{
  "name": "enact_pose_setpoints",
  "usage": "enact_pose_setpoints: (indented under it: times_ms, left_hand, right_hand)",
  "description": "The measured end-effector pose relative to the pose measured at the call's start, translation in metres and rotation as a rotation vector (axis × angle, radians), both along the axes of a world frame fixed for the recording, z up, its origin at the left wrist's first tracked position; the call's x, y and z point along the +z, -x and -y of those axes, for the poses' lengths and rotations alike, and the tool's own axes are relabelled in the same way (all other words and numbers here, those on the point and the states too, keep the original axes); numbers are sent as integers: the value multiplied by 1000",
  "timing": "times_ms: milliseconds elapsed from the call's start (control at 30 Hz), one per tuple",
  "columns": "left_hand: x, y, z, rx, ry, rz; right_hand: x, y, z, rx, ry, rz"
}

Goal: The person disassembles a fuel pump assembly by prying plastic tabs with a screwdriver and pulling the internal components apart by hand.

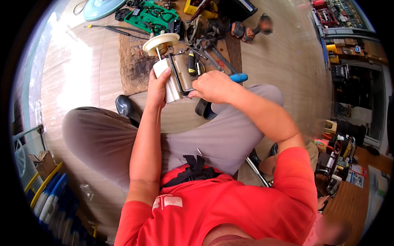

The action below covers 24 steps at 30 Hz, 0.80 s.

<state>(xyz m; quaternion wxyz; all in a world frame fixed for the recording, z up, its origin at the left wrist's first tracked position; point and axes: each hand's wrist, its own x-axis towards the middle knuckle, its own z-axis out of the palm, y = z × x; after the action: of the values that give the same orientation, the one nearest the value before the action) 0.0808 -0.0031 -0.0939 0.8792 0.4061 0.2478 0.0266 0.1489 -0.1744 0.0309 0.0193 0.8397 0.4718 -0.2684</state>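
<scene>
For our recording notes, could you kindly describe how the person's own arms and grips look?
The left arm and right arm each wear a short, bright red fabric sleeve, with bare forearms below. The left grip and right grip are bare human hands; no gloves, watch or cables show.

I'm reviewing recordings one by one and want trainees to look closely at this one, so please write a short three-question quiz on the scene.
1. Which hand grips the cylindrical unit by its white side?
2. True or false: the green tool case lies to the left of the cordless power tool.
3. Fill in the colour: the disc at the unit's upper end is ____.

Key: 1. The left hand. 2. True. 3. Cream.
</scene>
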Motion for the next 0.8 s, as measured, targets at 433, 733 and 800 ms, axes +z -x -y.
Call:
enact_pose_setpoints:
  times_ms: [433, 733, 800]
  left_hand:
    - [-17, 7, 9, -110, 129, 102]
    - [-28, 3, -1, -265, 486, 63]
    - [-27, 2, -1, -260, 517, 52]
  right_hand:
    - [-1, 0, 6, -107, -49, -436]
    - [30, -10, -4, 0, 1, -133]
    - [24, -9, 0, 23, -51, -55]
